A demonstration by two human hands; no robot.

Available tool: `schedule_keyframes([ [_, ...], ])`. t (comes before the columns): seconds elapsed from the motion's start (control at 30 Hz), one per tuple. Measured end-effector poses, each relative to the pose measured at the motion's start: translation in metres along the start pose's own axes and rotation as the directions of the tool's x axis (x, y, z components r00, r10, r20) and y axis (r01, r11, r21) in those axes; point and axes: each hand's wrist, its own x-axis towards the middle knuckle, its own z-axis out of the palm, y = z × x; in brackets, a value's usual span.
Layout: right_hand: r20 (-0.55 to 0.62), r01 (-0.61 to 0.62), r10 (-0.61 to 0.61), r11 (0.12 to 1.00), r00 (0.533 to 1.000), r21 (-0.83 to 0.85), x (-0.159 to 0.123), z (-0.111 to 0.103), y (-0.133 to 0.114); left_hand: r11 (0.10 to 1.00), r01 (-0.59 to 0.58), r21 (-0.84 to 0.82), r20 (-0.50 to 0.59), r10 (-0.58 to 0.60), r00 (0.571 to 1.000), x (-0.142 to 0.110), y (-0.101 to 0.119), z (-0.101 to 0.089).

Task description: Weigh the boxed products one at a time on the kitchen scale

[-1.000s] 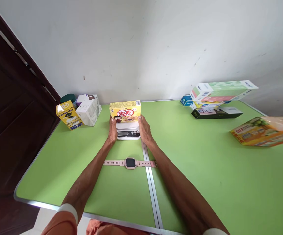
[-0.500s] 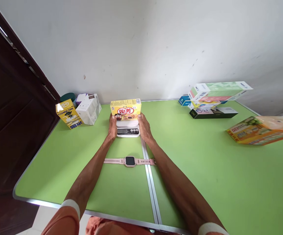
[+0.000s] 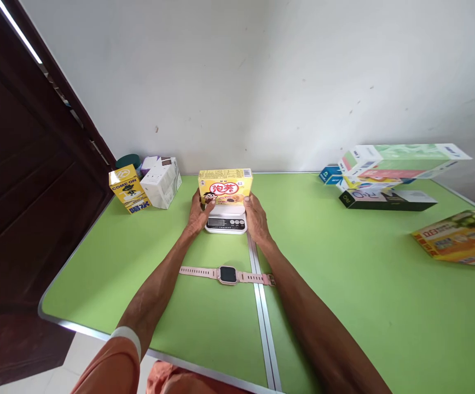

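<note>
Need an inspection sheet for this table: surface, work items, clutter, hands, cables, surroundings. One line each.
Surface: green table with a metal edge and a metal seam.
Work items: yellow snack box upright at the white scale; whether its base touches the platform is unclear, display unreadable.
Clutter: pink watch laid flat across the seam; left, a yellow carton, white carton and green lid; right, stacked boxes and an orange pack.
Hands: left hand and right hand hold the snack box at opposite ends.
Cables: nothing seen.
Surroundings: pale, marked wall behind; dark door left.
</note>
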Motion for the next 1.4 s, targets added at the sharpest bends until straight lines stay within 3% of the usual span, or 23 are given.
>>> schedule_keyframes([
  [0.17, 0.012, -0.065, 0.064, 0.997, 0.998, 0.050, -0.003, -0.004, -0.009, 0.997, 0.008, 0.072, -0.062, -0.004, 0.998, -0.003, -0.001, -0.002],
  [0.37, 0.024, 0.047, -0.044, 0.986, 0.999, -0.160, 0.002, -0.009, -0.013, 0.986, 0.027, 0.162, -0.067, -0.016, 0.998, -0.012, 0.023, -0.011],
  [0.47, 0.064, 0.107, -0.095, 0.972, 0.993, -0.210, 0.003, -0.007, -0.026, 0.982, 0.004, 0.191, -0.082, 0.012, 0.997, -0.021, 0.042, -0.032],
  [0.57, 0.165, 0.154, -0.124, 0.970, 0.979, -0.187, -0.001, 0.005, -0.048, 0.976, -0.017, 0.217, -0.092, 0.038, 0.995, -0.037, 0.060, -0.072],
  [0.7, 0.382, 0.216, -0.159, 0.970, 0.910, -0.111, -0.017, 0.043, -0.072, 0.972, 0.048, 0.231, -0.150, -0.013, 0.989, -0.073, 0.076, -0.146],
  [0.83, 0.608, 0.190, -0.115, 0.980, 0.786, -0.060, -0.040, 0.108, -0.085, 0.960, 0.174, 0.217, -0.271, -0.112, 0.956, -0.108, 0.073, -0.216],
  [0.97, 0.734, 0.102, -0.007, 0.991, 0.679, -0.084, -0.054, 0.173, -0.094, 0.934, 0.239, 0.264, -0.362, -0.134, 0.923, -0.119, 0.062, -0.266],
  [1.13, 0.721, -0.022, 0.100, 0.993, 0.686, -0.116, -0.056, 0.216, -0.098, 0.875, 0.317, 0.366, -0.423, -0.147, 0.894, -0.103, 0.052, -0.293],
  [1.4, 0.707, -0.095, 0.190, 0.981, 0.681, -0.172, -0.047, 0.232, -0.099, 0.776, 0.363, 0.515, -0.471, -0.098, 0.877, -0.067, 0.044, -0.294],
])
